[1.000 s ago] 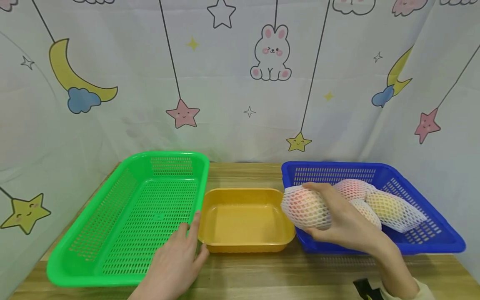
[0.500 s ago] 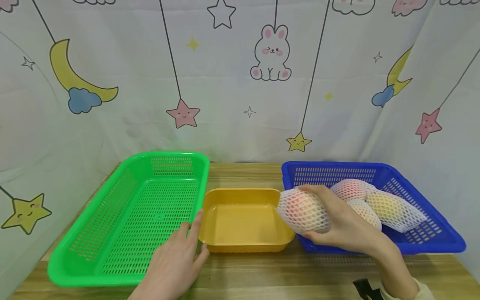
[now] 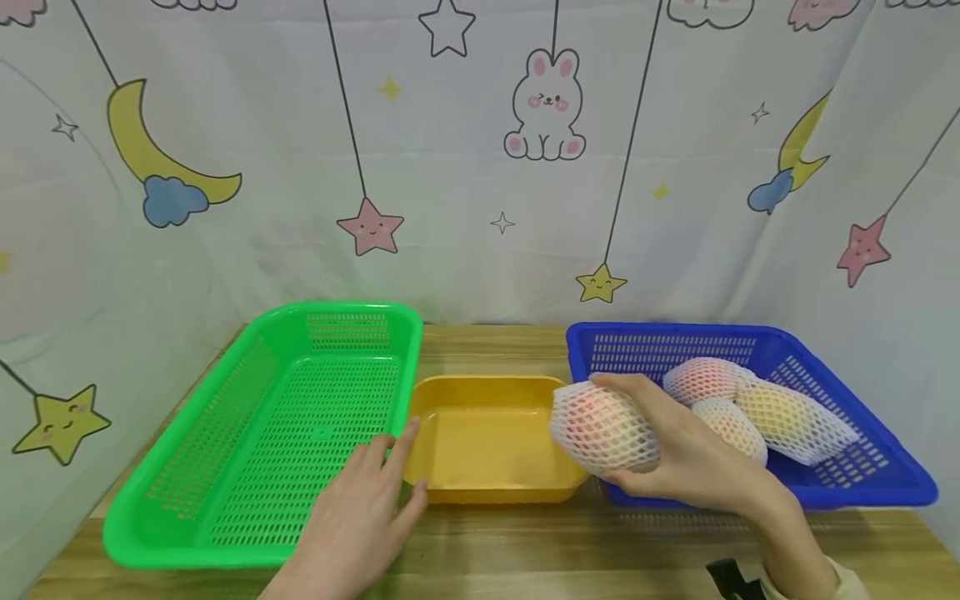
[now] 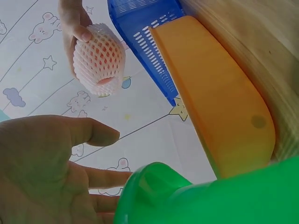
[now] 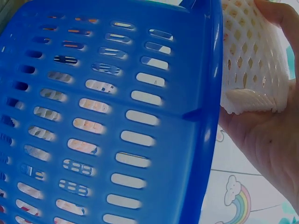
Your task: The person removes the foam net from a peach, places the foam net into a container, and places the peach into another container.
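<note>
My right hand [image 3: 693, 454] grips a red-and-yellow round fruit in a white foam net [image 3: 603, 429], thumb on the near side and fingers over the top. It holds the fruit over the left side of the blue basket [image 3: 911, 479], beside the yellow tray [image 3: 487, 454]. In the right wrist view the netted fruit [image 5: 250, 51] shows beyond the basket's rim [image 5: 212, 93]. Over the right side of the green basket [image 3: 123, 533], my left hand [image 3: 356, 517] has its fingers stretched out and holds nothing. The left wrist view shows the left palm [image 4: 37, 168] beside the green rim [image 4: 133, 196].
Several more netted fruits lie in the blue basket, among them a reddish one [image 3: 705, 379] and a yellow one [image 3: 787, 417]. The tray stands between both baskets on a wooden table [image 3: 510, 550]. A patterned white curtain [image 3: 450, 167] hangs behind.
My right hand and the netted fruit have shifted slightly left and down, out past the blue basket's left rim. My left hand has moved slightly right.
</note>
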Motion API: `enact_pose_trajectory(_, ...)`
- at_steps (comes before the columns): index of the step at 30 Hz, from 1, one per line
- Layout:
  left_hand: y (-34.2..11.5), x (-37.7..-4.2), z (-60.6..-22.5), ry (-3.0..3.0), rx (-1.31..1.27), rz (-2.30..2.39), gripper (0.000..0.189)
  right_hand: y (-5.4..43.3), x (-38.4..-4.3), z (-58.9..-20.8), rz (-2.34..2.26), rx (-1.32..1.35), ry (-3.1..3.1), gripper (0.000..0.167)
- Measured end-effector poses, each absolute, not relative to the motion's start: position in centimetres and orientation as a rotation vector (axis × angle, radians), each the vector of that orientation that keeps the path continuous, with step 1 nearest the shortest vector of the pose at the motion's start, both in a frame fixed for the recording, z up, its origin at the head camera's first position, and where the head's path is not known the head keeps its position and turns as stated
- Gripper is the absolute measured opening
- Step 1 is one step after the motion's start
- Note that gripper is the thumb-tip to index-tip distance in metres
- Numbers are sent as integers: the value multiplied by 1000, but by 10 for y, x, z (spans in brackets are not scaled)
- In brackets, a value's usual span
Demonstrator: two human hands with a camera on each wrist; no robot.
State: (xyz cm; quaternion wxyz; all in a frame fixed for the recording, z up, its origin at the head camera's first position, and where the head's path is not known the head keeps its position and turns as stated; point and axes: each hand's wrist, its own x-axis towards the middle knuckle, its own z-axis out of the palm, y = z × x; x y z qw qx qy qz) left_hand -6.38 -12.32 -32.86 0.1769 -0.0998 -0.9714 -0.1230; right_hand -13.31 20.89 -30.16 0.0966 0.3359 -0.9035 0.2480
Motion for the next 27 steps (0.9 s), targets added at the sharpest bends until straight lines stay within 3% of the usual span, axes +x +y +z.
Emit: enact_pose_trajectory(27,-116,-79,-331,-2503,-590,-484,49,199,-125,-298,804,1034,-2673,91)
